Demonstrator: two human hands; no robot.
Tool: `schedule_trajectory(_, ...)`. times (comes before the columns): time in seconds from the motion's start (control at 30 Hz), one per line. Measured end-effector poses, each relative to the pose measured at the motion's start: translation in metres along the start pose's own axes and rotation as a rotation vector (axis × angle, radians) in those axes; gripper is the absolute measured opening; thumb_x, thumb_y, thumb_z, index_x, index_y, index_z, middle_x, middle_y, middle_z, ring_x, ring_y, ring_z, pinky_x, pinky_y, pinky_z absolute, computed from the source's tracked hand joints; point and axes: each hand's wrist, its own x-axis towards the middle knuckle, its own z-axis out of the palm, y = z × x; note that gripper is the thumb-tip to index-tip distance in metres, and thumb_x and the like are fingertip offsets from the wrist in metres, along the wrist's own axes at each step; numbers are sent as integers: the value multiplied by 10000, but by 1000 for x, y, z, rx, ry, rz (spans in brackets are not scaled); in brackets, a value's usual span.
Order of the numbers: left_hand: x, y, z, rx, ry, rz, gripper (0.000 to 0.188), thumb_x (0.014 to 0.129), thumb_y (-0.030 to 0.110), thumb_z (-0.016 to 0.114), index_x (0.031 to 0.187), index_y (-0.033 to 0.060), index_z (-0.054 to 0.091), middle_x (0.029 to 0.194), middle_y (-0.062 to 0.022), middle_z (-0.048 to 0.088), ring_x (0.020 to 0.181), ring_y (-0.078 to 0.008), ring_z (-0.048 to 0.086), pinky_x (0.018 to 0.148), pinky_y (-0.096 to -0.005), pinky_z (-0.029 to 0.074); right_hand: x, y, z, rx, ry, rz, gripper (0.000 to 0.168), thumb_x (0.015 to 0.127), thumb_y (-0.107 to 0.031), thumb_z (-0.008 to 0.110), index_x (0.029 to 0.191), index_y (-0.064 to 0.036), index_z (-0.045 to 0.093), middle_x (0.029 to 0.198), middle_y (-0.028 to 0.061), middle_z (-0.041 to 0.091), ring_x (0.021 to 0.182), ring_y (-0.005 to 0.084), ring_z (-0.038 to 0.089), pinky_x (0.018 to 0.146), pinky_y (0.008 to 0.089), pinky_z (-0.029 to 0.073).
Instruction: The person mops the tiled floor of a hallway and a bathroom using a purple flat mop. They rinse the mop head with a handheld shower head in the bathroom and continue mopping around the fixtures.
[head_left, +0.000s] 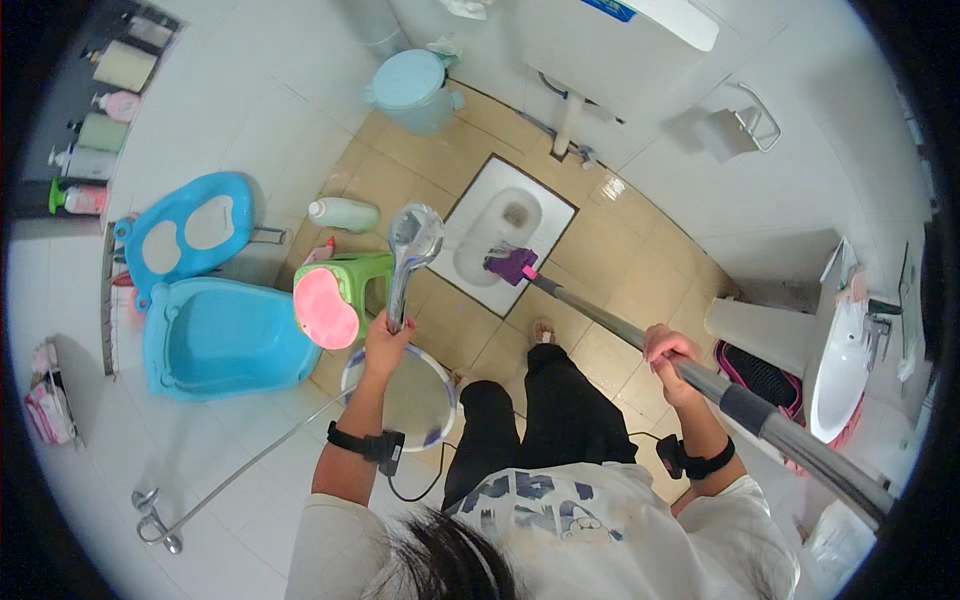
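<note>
My left hand (387, 346) grips the handle of a chrome shower head (415, 236), raised over the tiled floor. Its hose (259, 457) runs back to a wall mixer tap (157, 521) at the lower left. My right hand (670, 358) is closed around the metal pole of a long-handled brush (611, 324). The brush's purple head (511, 265) rests at the near edge of the bowl of a white squat toilet (512, 210). Below my left hand stands a round white basin (417, 401) with what looks like water in it.
A green stool (365, 274) with a pink pad (326, 308), a blue baby bathtub (225, 341) and a pale bottle (345, 214) lie left. A lidded blue bin (414, 86) stands at the far wall. On the right are a washbasin (836, 382) and its pedestal (757, 336).
</note>
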Motion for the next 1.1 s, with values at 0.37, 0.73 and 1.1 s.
schedule_trajectory(0.37, -33, 7, -14, -160, 109, 30, 113, 638, 20, 526, 750, 14, 506, 626, -30, 548, 545, -91, 519, 491, -222, 410, 7, 2, 7, 31, 76, 33, 74, 720, 32, 445, 721, -38, 468, 681, 55, 480, 571, 100, 408, 498, 199, 336)
schedule_trajectory(0.73, -54, -4, -46, -114, 176, 77, 117, 637, 37, 524, 750, 30, 496, 613, -30, 542, 506, -103, 519, 478, -234, 400, 3, 5, 24, -12, 170, 43, 62, 713, 15, 438, 718, -35, 475, 699, 73, 502, 581, 101, 415, 543, 203, 344)
schedule_trajectory(1.1, -59, -17, -84, 3, 245, 140, 132, 639, 62, 569, 740, 26, 491, 593, -31, 520, 495, -107, 483, 480, -225, 386, -5, 4, 58, -31, 229, 35, 77, 718, 16, 438, 707, -50, 474, 665, 38, 469, 610, 112, 424, 575, 221, 344)
